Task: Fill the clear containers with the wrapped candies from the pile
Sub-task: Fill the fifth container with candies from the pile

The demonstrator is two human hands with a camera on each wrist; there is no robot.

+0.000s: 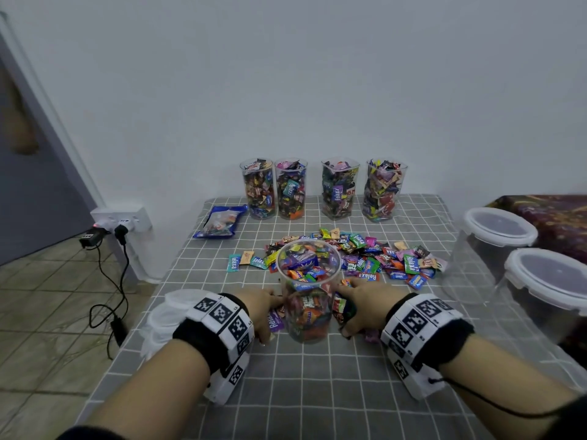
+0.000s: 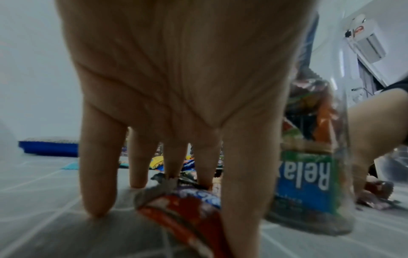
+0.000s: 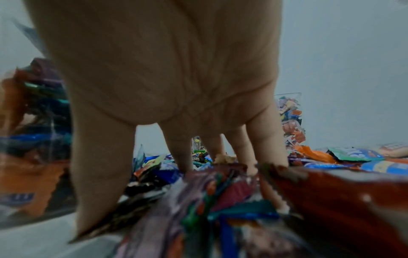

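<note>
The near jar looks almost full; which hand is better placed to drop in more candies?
Probably the right hand: it rests on several candies beside the jar, next to the pile. The left hand covers only a couple.

Both forearms reach forward, wrists banded. Left hand [image 1: 265, 308] is palm-down, fingers [image 2: 97, 174] spread straight, tips on the surface. Right hand [image 1: 365, 308] mirrors it, fingers [image 3: 101, 157] extended downward too.

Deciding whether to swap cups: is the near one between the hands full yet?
Nearly full: candies in the cup reach close to its rim.
</note>
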